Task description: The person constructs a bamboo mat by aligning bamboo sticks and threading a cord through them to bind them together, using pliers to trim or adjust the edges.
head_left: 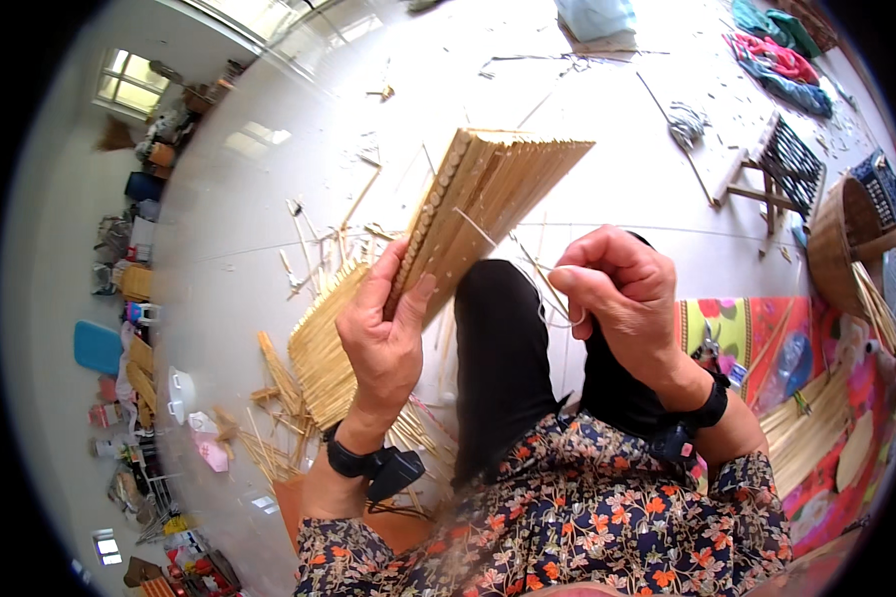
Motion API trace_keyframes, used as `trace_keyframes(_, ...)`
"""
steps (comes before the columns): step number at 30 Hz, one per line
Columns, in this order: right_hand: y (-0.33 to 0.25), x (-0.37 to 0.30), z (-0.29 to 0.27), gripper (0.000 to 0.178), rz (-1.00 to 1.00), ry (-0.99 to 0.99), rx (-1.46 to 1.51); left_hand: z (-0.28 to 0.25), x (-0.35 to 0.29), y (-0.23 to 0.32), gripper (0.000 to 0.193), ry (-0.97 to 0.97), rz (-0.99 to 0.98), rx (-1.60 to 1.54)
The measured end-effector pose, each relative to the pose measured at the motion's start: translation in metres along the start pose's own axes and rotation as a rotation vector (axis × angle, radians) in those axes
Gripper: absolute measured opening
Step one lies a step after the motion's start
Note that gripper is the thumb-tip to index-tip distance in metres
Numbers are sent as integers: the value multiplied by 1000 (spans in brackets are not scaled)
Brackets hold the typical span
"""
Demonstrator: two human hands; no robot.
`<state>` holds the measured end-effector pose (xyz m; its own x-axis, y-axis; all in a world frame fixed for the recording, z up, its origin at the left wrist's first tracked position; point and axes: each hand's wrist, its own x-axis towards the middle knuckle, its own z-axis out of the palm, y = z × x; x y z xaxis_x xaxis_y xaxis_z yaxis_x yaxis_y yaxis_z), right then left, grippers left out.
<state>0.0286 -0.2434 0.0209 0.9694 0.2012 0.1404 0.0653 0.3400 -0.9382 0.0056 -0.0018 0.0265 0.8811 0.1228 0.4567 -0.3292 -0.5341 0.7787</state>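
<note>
Lying on the floor (pixel 269 214) at left, loose stalks (pixel 279 370) look dry and brittle; beside them a paler sheaf (pixel 324 348) passes behind the left hand (pixel 380 343), which covers part of it, so whether it joins the work above cannot be told; the left fingers are closed round the near, lower end of the panel (pixel 513 184), thumb on its right face and the others round its left edge, with the fingertips behind out of sight; the panel stands tilted in the air, leaning away to the far right, above the knees (pixel 503 318); it is probably light for its bulk, stiff along the stalks but apt to flex or splay between them; the left edge, where round ends sit in a row, seems the sound place to grip, low and firmly without crushing, since the sharp far tips could snap or prick; a pale thread (pixel 475 228) crosses its right face, thin and limp, easily lost against the white floor, and its full path cannot be followed; the right hand (pixel 622 289) has thumb and forefinger pinched narrow on the thread, the other fingers curled; whether a needle is in that pinch is too small to tell.
</note>
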Motion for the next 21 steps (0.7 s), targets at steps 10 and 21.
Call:
trace_keyframes(10, 11, 35, 42, 6, -176, -60, -125, -14, 6, 6, 50, 35, -190, -176)
trace_keyframes(21, 16, 51, 47, 12, -382, -92, -287, -18, 9, 0, 53, 18, -252, -246)
